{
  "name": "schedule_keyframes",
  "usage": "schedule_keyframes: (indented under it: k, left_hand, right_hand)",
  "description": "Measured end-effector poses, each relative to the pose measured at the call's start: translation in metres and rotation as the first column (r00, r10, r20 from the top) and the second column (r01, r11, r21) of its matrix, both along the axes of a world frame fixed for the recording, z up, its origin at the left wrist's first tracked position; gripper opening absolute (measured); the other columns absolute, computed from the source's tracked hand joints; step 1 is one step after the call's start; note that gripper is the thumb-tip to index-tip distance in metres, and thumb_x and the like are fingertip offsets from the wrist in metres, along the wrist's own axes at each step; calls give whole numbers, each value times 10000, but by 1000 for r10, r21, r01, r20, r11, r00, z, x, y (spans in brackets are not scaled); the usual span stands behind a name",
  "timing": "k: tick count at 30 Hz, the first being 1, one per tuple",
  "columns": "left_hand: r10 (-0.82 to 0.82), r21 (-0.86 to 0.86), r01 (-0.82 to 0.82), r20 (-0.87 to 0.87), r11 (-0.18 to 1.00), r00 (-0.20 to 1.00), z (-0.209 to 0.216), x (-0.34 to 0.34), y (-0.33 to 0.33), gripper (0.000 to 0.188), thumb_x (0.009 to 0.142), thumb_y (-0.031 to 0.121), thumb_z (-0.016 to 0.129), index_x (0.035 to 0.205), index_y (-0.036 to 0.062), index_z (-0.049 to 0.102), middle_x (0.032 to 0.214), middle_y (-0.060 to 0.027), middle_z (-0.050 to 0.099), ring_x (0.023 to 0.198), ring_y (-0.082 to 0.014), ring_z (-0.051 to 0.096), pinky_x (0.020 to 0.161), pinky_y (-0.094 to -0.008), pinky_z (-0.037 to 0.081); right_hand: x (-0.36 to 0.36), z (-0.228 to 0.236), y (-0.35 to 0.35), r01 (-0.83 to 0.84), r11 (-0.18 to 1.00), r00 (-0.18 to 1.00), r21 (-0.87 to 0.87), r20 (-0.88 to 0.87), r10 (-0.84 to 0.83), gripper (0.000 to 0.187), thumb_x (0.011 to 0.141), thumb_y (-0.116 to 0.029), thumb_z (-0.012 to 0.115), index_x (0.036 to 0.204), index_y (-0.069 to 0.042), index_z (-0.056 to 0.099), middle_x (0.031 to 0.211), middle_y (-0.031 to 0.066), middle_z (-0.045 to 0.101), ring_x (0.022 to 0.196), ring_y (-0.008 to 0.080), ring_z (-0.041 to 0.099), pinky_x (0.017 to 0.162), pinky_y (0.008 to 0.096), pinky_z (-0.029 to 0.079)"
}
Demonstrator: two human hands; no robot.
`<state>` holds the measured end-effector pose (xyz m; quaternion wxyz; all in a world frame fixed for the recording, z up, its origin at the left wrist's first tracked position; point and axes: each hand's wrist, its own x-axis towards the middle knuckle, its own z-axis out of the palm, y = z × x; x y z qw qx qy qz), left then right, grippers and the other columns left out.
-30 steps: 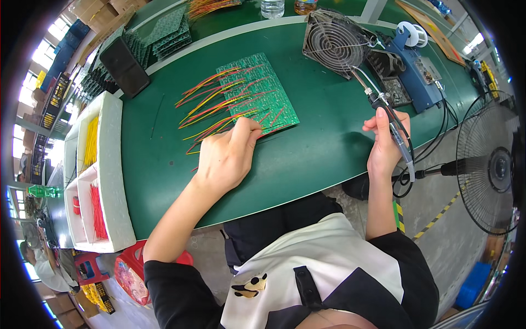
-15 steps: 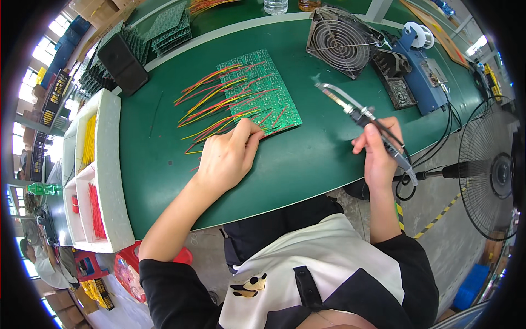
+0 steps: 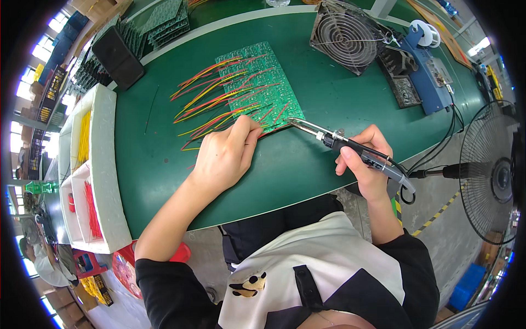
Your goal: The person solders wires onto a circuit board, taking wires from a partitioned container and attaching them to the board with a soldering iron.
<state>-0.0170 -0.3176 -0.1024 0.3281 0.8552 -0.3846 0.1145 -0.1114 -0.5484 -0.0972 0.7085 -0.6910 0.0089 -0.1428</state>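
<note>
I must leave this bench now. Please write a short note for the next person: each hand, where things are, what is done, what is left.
Left hand: fingertips pressing on wires at the near edge of the green circuit board with red and yellow wires.
Right hand: holds the black-handled soldering iron, tip just right of the board's near corner, touching nothing visible.
Done: many wires already sit on the board.
Left: cannot tell which joints are still unsoldered.

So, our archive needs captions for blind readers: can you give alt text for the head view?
A person's right hand holds a soldering iron, its tip at the edge of a green circuit board on a green table. The left hand presses red and yellow wires beside the board.
</note>
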Motion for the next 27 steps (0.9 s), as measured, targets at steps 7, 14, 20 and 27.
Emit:
schedule_keyframes:
  k: [7,14,20,27]
  left_hand:
    - [3,14,-3,-8,1000,1000,-2,0,0,60,828,-7,561,825,-8,501,680,-109,590,513,-237,566,477,-293,440]
    - [17,33,-16,-19,999,1000,0,-1,0,59,832,2,560,826,-5,502,676,-111,588,512,-238,564,475,-298,436]
    - [13,12,-13,-18,1000,1000,0,0,-1,64,830,4,563,822,-4,500,665,-112,580,516,-239,561,476,-301,432]
    - [6,7,-6,14,1000,1000,-1,1,-1,90,824,22,568,810,10,480,654,-112,589,519,-273,568,448,-334,428]
  right_hand:
    - [-1,-4,-3,-51,998,999,47,19,50,188,776,-4,634,809,-6,449,731,105,618,550,98,590,489,205,466]
    - [-1,-3,-4,-54,998,998,20,22,54,185,780,-12,632,800,-3,448,729,109,616,547,97,587,484,206,461]
    - [-2,-3,-3,-54,998,998,24,14,53,186,781,-16,634,801,-4,450,730,107,617,552,95,586,487,206,461]
    - [0,-3,-3,-60,998,998,19,11,59,184,780,-14,635,807,-5,453,727,107,617,549,96,585,490,206,460]
